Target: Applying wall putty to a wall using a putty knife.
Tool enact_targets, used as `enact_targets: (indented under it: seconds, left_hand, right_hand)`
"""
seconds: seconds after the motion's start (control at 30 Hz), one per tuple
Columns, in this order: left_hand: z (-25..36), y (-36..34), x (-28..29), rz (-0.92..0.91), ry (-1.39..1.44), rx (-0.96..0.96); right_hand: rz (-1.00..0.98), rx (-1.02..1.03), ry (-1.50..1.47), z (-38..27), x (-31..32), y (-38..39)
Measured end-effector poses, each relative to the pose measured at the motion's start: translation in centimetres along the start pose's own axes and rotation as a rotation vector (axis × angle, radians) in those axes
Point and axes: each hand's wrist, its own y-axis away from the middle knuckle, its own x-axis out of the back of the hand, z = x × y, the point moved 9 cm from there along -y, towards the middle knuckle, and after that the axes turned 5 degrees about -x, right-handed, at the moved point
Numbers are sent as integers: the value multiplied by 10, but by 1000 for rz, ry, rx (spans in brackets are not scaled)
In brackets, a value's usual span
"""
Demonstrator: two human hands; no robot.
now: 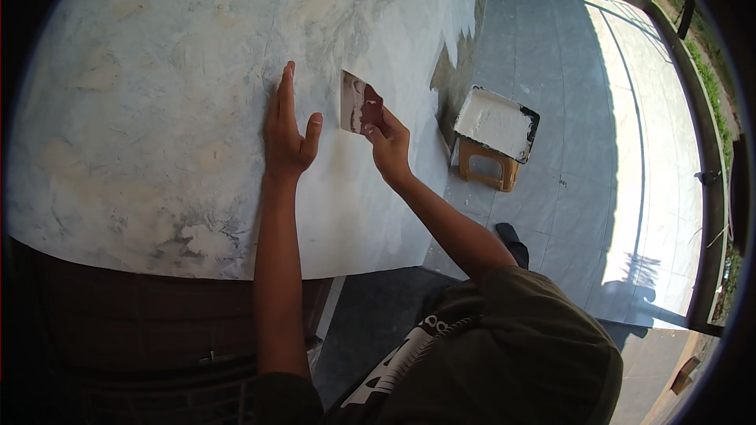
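Smoothing the wall (197,71) seemed the step in hand; the next stroke likely called for a steady, even angle. The right hand (391,145) pinched a white-smeared scraper (364,106), right of the empty, outstretched left hand (288,132) and left of the wall's right edge; a tray (492,120) stood beyond.

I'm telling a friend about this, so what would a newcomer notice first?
A broad, patchy white-and-grey wall fills the upper left. Near the centre, the right hand holds a flat reddish-brown scraper, the left hand beside it. Further right, a white, black-rimmed tray sits on a tan plastic stool.
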Motion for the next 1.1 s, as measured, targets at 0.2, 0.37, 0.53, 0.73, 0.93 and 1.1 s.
enact_targets:
  seconds: [0.2, 0.37, 0.53, 0.73, 0.93, 1.1]
  left_hand:
    - [5, 5, 1, -16, 10, 26]
    - [3, 12, 7, 3, -8, 30]
    - [0, 13, 9, 29, 5, 28]
    - [0, 8, 6, 18, 10, 22]
    - [1, 10, 0, -9, 2, 47]
    - [4, 6, -1, -9, -6, 41]
  right_hand:
    - [255, 308, 352, -41, -11, -110]
    - [138, 544, 598, -27, -73, -92]
    - [-155, 411, 454, -32, -77, 6]
    - [40, -31, 181, -1, 17, -1]
    - [224, 108, 433, -35, 15, -115]
    - [91, 443, 495, -45, -33, -139]
